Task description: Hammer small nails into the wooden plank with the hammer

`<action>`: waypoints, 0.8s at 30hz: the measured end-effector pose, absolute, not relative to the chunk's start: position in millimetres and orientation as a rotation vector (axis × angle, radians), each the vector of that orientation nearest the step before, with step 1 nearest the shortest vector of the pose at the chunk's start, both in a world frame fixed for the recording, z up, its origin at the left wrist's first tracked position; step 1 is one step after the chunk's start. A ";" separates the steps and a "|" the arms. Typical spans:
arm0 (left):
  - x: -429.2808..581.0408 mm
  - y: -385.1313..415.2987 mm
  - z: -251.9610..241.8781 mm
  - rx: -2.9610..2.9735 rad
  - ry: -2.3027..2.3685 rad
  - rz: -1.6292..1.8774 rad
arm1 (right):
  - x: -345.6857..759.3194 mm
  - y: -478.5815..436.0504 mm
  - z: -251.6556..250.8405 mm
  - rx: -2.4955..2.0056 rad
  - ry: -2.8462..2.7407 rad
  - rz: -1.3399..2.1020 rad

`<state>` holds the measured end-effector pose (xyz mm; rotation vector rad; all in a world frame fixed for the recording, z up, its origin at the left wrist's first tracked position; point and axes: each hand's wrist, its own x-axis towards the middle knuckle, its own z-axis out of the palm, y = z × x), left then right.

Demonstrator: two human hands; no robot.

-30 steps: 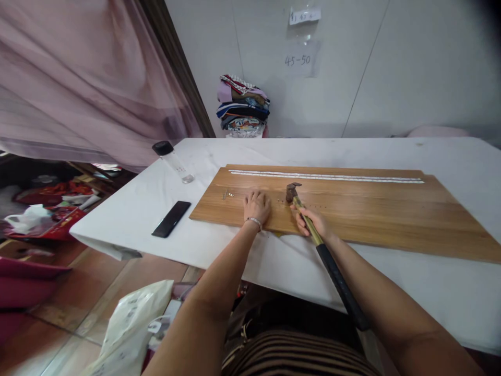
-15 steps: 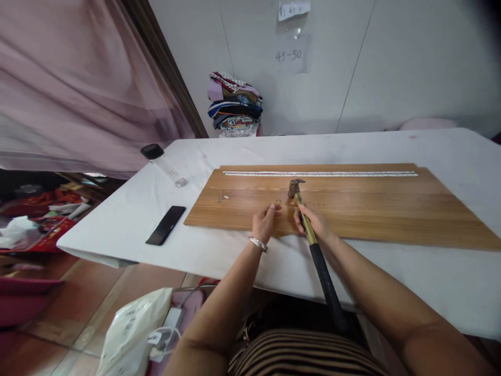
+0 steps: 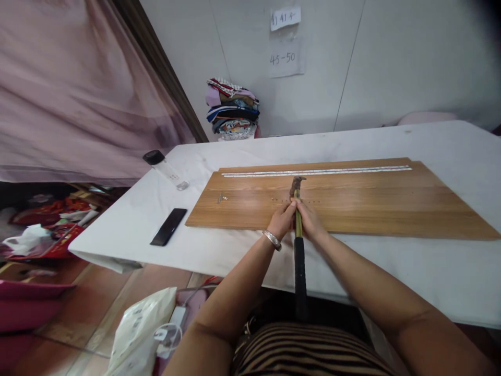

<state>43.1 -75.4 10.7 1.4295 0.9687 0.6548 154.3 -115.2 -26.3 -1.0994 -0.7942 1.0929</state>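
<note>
A long wooden board [image 3: 371, 201] lies on the white table [image 3: 450, 146]. A claw hammer [image 3: 298, 230] with a rusty head and a yellow and black handle rests head down on the board, at a row of small nail heads [image 3: 309, 201]. My right hand [image 3: 311, 222] grips the yellow part of the handle just below the head. My left hand [image 3: 282, 220] closes on the same part of the handle from the left side. A bracelet sits on my left wrist. Two loose nails [image 3: 221, 198] lie on the board's left end.
A white strip [image 3: 317, 171] runs along the board's far edge. A black phone [image 3: 169, 226] and a lying clear bottle [image 3: 166, 167] with a black cap are on the table's left part. Folded clothes [image 3: 231, 109] are stacked at the wall. A white bag [image 3: 136, 324] is on the floor.
My left hand left the board's near edge and moved right onto the hammer handle beside my right hand. The handle swung from slanting right to pointing straight at me.
</note>
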 end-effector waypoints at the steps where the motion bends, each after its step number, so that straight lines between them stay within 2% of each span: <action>1: 44.0 -75.8 13.0 1.428 0.970 0.658 | 152.4 -114.6 -26.7 -1.157 -0.798 0.959; 4: 45.9 -77.6 19.8 1.434 1.006 0.656 | 145.3 -114.8 -24.3 -1.240 -0.857 0.772; 16: 30.7 -79.6 49.6 1.311 0.989 0.828 | 146.3 -129.3 6.6 -1.244 -1.249 0.604; 24: -3.4 -62.2 70.0 1.038 0.968 0.708 | 210.5 -114.0 3.2 -1.481 -0.917 0.260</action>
